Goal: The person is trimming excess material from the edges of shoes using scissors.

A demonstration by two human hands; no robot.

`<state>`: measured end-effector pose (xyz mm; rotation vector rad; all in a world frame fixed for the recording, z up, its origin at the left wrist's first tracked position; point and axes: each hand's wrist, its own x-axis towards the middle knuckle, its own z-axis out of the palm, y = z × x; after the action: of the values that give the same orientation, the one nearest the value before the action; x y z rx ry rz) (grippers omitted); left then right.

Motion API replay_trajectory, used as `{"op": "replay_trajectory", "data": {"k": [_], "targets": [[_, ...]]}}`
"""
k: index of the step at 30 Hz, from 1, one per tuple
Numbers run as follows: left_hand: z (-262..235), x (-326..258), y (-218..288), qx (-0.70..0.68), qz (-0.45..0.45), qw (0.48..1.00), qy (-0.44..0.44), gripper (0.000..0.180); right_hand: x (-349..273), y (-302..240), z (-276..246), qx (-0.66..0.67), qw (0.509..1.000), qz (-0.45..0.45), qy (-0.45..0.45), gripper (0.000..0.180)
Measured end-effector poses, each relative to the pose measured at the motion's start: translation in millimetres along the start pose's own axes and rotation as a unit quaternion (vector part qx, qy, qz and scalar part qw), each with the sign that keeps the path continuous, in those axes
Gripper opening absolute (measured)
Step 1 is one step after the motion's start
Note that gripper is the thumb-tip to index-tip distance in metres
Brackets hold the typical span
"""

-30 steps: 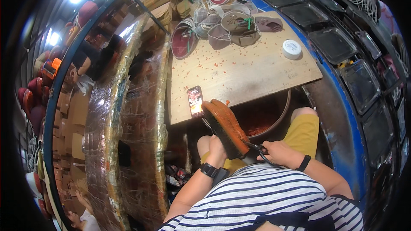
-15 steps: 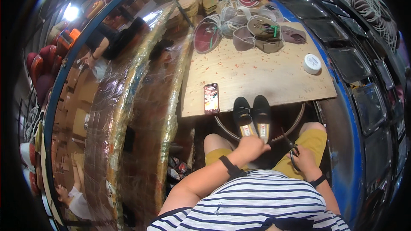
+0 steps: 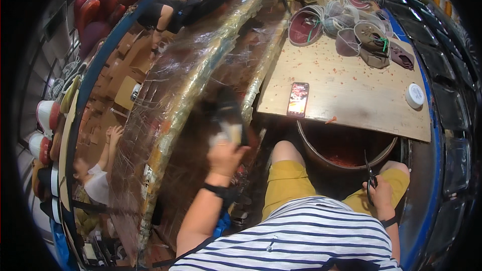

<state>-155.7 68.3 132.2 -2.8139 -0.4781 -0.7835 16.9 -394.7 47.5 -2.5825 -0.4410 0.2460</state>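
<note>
My left hand (image 3: 224, 159) is closed on a pair of black shoes (image 3: 229, 113), held out to the left of the table, beside the plastic-wrapped shelf. The shoes are smeared by motion; their pale insoles show near my fingers. Above my right thigh, my right hand (image 3: 381, 194) grips dark scissors (image 3: 370, 173) with the blades pointing away from me. Beyond my knees lies the wooden table (image 3: 331, 105), with a phone (image 3: 298, 99), screen lit, near its front edge. A small orange piece (image 3: 331, 120) sits at that edge.
A round bin (image 3: 329, 158) with reddish scraps stands under the table edge. Several shoe uppers (image 3: 371, 37) and cords fill the table's far side; a white tub (image 3: 414, 95) stands at right. The wrapped shelf (image 3: 201, 78) runs along the left. Two other people are farther left.
My left hand has swung left, carrying the black shoes from above the bin to beside the wrapped shelf. The view has turned left. My right hand still holds the scissors.
</note>
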Motion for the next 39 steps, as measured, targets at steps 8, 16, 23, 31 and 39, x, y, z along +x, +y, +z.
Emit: {"op": "replay_trajectory", "data": {"k": [8,16,23,31,39], "targets": [[-129,-306,-377,0.285,-0.284,0.846,-0.349,0.050,25,-24,2,0.073,0.995,-0.033,-0.055,0.044],[3,-143,-268,0.163,-0.324,0.922,-0.134,0.028,11,-4,-19,0.063,0.997,0.054,0.001,0.032],[64,24,-43,-0.051,-0.072,0.986,-0.142,0.021,-45,125,-98,-0.018,0.950,0.141,0.279,0.028],[85,61,61,-0.184,0.027,0.969,-0.161,0.016,-249,314,-180,-0.223,0.705,0.587,0.330,0.030],[100,34,88,-0.216,0.036,0.951,-0.218,0.013,-362,331,-198,-0.208,0.677,0.654,0.265,0.037]]}}
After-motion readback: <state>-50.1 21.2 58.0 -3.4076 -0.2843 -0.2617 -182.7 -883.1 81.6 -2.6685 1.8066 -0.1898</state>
